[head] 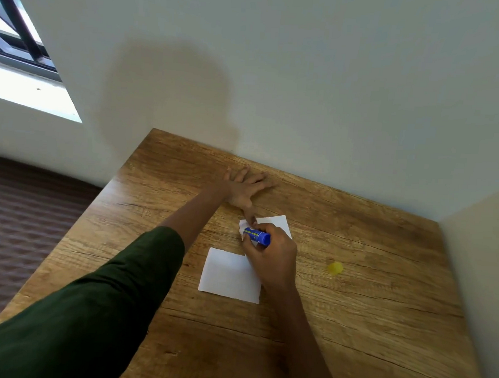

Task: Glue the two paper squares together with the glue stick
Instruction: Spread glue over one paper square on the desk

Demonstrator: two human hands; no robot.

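On the wooden table [351, 324] there are exactly two white paper squares, one glue stick, one little yellow cap and two hands, that's the whole count.

The nearer paper square [229, 276] lies flat near the middle of the table. The farther paper square [278, 222] sits at about 1 o'clock from it, just beside it. Whether their corners touch can't be told, since the right hand covers that spot.

The right hand [272, 258] has its fingers curled round the blue glue stick [257, 236] in a firm grip. The stick is tilted almost flat and its working end points toward 9 o'clock, over the left edge of the farther square, which looks a bit rumpled and lifted there. The tip itself is too small to make out, so contact with the paper is unclear.

The left hand [244, 188] is at 11 o'clock from the farther square, fingers spread straight and flat on the wood, holding nothing. Its thumb reaches back toward 5 o'clock and presses down on that square's near-left corner. The left arm wears a dark green sleeve [91, 310], while the right forearm is bare.

The yellow cap [335, 268] sits alone at 3 o'clock from the right hand, well apart from both papers.

The table backs onto a pale wall [334, 92] at 12 o'clock, and one window [16, 46] shows at 10 o'clock.
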